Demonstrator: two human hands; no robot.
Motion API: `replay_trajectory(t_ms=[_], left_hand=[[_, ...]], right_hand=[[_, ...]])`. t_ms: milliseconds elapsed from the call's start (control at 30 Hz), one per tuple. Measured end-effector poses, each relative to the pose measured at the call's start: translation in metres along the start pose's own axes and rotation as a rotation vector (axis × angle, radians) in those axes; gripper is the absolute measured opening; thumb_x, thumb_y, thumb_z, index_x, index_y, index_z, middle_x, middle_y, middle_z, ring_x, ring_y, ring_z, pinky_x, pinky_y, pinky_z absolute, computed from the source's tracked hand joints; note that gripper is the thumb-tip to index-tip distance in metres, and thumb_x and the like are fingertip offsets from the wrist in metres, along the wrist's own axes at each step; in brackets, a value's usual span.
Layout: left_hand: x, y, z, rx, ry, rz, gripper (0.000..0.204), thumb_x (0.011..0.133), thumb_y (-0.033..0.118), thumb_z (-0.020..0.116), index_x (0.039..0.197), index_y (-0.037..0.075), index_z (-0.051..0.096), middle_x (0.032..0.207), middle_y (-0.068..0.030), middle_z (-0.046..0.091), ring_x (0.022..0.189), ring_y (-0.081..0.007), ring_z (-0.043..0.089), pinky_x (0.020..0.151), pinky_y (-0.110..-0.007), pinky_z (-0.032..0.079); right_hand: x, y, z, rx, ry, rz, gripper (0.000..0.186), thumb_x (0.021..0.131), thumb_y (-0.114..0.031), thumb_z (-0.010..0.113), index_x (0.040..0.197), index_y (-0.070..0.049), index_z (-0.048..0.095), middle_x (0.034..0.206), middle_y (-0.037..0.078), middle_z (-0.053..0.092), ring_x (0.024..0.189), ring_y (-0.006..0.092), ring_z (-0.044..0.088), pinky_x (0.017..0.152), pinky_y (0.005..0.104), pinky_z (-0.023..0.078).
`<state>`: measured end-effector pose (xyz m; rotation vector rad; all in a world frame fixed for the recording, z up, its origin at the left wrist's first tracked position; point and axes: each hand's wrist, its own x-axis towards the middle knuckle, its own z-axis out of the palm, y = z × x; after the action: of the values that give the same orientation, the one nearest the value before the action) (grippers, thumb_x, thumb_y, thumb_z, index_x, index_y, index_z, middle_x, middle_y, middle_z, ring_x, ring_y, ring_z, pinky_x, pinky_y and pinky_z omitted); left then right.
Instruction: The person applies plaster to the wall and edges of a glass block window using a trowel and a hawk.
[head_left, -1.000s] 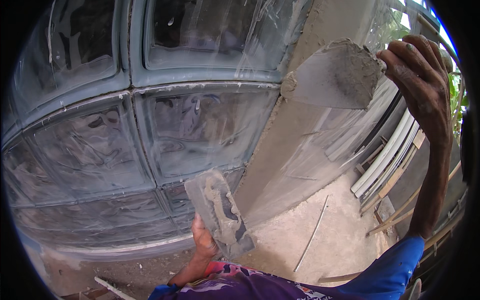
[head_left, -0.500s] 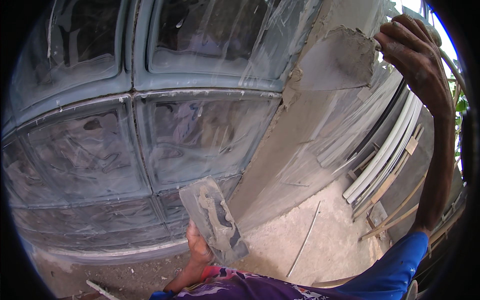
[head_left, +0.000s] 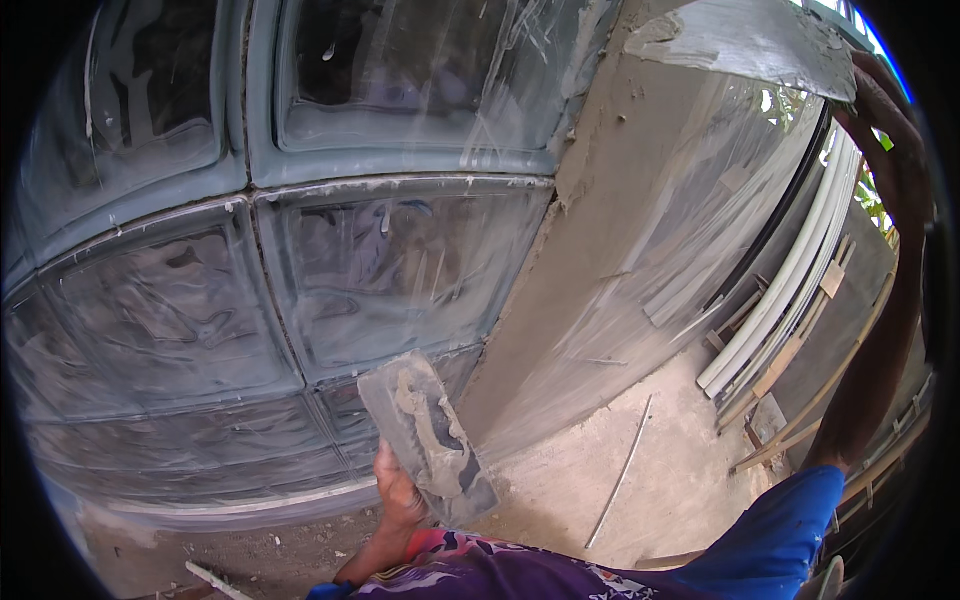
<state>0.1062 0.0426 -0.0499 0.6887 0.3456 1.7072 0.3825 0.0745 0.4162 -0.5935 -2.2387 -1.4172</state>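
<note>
My right hand [head_left: 890, 130], raised at the upper right, is closed on a trowel whose broad metal blade [head_left: 750, 45] lies on the top of a grey mortar strip [head_left: 570, 240]. Its handle is mostly hidden by my fingers. Low in the middle, my left hand [head_left: 400, 492] grips a rectangular flat plate [head_left: 385, 387] smeared with wet mortar [head_left: 440, 455]. The plate is tilted, and how the fingers wrap under it is partly hidden. Glass blocks [head_left: 410, 270] border the mortar strip on the left.
White pipes [head_left: 790, 290] and wooden strips [head_left: 785, 365] lean along the wall at right. A thin rod [head_left: 620, 470] lies on the pale concrete floor [head_left: 550, 480]. Dirt and rubble [head_left: 270, 560] cover the ground below the glass blocks.
My right hand and the trowel have moved up and to the right, uncovering smoother mortar where the blade was. The left hand and its plate have hardly moved.
</note>
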Motion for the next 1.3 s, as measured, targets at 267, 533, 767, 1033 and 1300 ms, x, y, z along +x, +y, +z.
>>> replay_trajectory(t_ms=[267, 533, 767, 1033, 1300], left_hand=[[0.003, 0.011, -0.007, 0.152, -0.049, 0.027, 0.051, 0.086, 0.017, 0.050, 0.131, -0.002, 0.036, 0.118, -0.0109, 0.054, 0.103, -0.0191, 0.056, 0.088, -0.031, 0.046], [0.000, 0.015, 0.006, 0.167, 0.018, -0.014, 0.052, 0.084, 0.020, 0.054, 0.128, -0.001, 0.039, 0.114, -0.0104, 0.056, 0.097, -0.0190, 0.058, 0.083, -0.031, 0.049], [-0.002, 0.013, 0.006, 0.154, 0.092, 0.009, 0.050, 0.081, 0.014, 0.057, 0.126, -0.001, 0.040, 0.110, -0.0105, 0.057, 0.094, -0.0190, 0.060, 0.080, -0.031, 0.050], [0.001, 0.015, 0.007, 0.153, 0.076, 0.029, 0.049, 0.082, 0.011, 0.057, 0.126, 0.000, 0.041, 0.111, -0.0109, 0.057, 0.094, -0.0190, 0.060, 0.080, -0.031, 0.050], [0.004, 0.013, 0.002, 0.100, -0.024, 0.018, 0.053, 0.082, 0.011, 0.057, 0.130, 0.000, 0.036, 0.115, -0.0112, 0.055, 0.097, -0.0196, 0.059, 0.083, -0.032, 0.050]], right_hand=[[-0.107, -0.103, 0.100, 0.661, -0.289, 0.481, 0.047, 0.073, -0.039, 0.071, 0.088, 0.005, 0.062, 0.067, 0.010, 0.053, 0.056, 0.0208, 0.050, 0.051, 0.0341, 0.039], [-0.111, -0.092, 0.119, 0.609, -0.189, 0.542, 0.044, 0.074, -0.036, 0.070, 0.089, 0.005, 0.062, 0.063, 0.009, 0.050, 0.052, 0.0194, 0.046, 0.051, 0.0339, 0.037], [-0.100, -0.078, 0.116, 0.533, -0.010, 0.534, 0.035, 0.078, -0.027, 0.069, 0.089, 0.005, 0.061, 0.063, 0.009, 0.050, 0.054, 0.0179, 0.047, 0.051, 0.0316, 0.037], [-0.099, -0.102, 0.117, 0.565, -0.179, 0.405, 0.037, 0.070, -0.030, 0.073, 0.085, 0.003, 0.064, 0.064, 0.011, 0.055, 0.053, 0.0228, 0.053, 0.051, 0.0341, 0.041], [-0.086, -0.088, 0.106, 0.510, -0.131, 0.473, 0.037, 0.073, -0.029, 0.071, 0.088, 0.004, 0.063, 0.065, 0.011, 0.056, 0.055, 0.0198, 0.054, 0.053, 0.0325, 0.042]])
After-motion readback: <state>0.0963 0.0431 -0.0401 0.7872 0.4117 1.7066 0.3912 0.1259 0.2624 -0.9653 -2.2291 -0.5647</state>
